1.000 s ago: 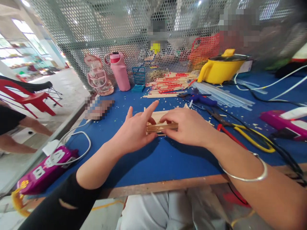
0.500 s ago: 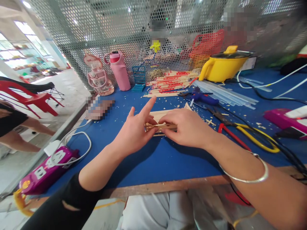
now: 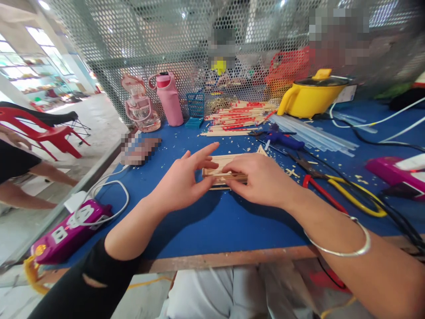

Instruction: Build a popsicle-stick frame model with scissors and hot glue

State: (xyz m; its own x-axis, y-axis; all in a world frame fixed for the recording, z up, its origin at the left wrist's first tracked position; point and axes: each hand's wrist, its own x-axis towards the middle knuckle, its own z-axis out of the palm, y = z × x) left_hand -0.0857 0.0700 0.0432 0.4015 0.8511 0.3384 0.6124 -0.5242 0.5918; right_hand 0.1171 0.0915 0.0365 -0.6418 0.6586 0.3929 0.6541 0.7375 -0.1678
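On the blue tabletop in front of me lies a small structure of thin wooden sticks [image 3: 219,179], its sticks side by side. At its left end is my left hand [image 3: 182,181], thumb and fingers apart, index finger stretched out. The thumb tip is close to the front sticks; whether it touches cannot be made out. My right hand [image 3: 262,179] has thumb and fingers closed about the right part of the structure, hiding that end. Behind the right hand a pointed piece of joined sticks [image 3: 261,150] shows partly.
Behind lie a pile of red-marked sticks [image 3: 241,116], a blue glue gun [image 3: 283,138] and clear glue sticks [image 3: 315,133]. Pliers [image 3: 353,192] are at right, near a yellow pot [image 3: 310,99]. Pink bottles [image 3: 171,99] stand by the mesh; a purple power strip [image 3: 71,230] lies left.
My left thumb and fingers pinched the front sticks half a second ago and have now spread apart. The right hand keeps its hold with little movement. The camera view has shifted slightly.
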